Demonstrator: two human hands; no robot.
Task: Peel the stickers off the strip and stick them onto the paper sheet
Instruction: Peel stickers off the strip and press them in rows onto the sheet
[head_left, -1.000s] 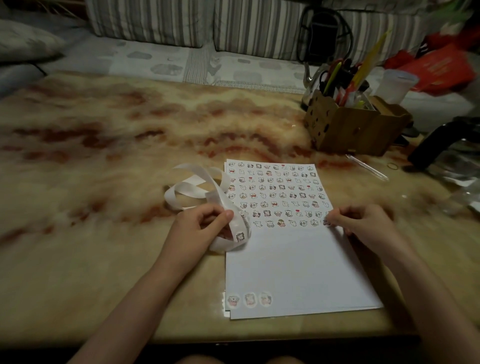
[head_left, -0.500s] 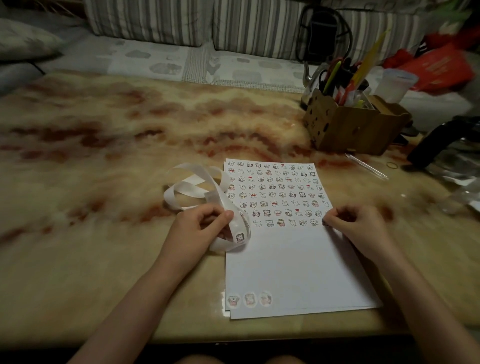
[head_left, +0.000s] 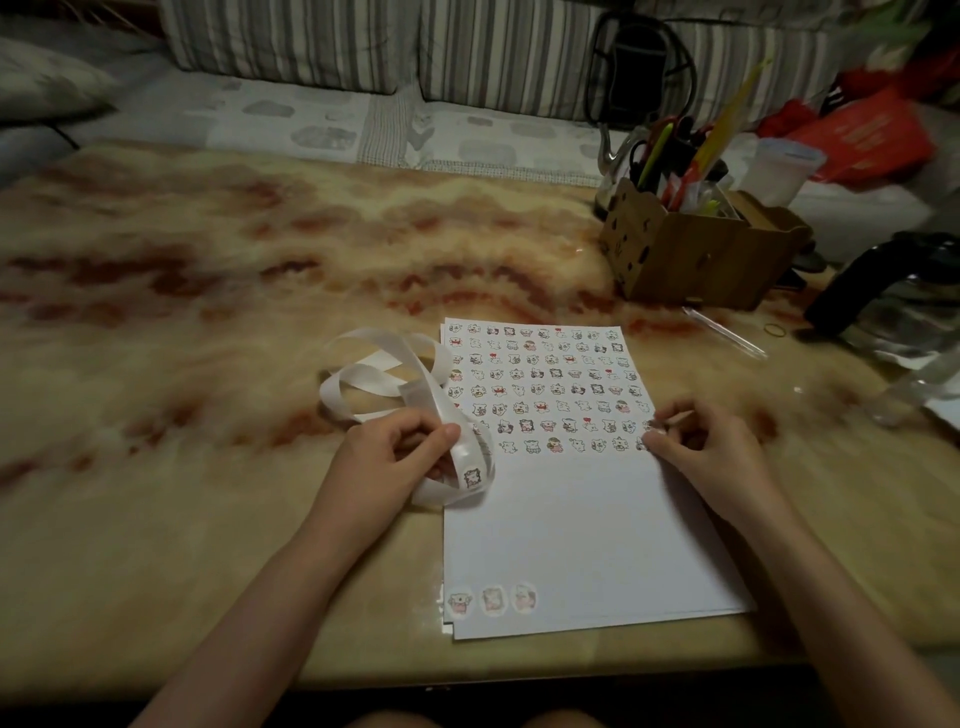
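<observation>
Seemingly mid-placement; right hand (head_left: 711, 457) curls onto the sheet (head_left: 571, 530), its hold unclear; left hand (head_left: 395, 452) grips the strip (head_left: 363, 374); the sticker (head_left: 471, 477) below its thumb needs peeling next.

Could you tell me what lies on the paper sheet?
The paper sheet bears small stickers across its upper half, three larger stickers bottom-left, the strip over its left edge. The right hand hides a row's end.

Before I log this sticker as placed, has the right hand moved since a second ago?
No. The right hand still rests at the right edge of the paper sheet, beside the end of the lowest sticker row, as before.
</observation>
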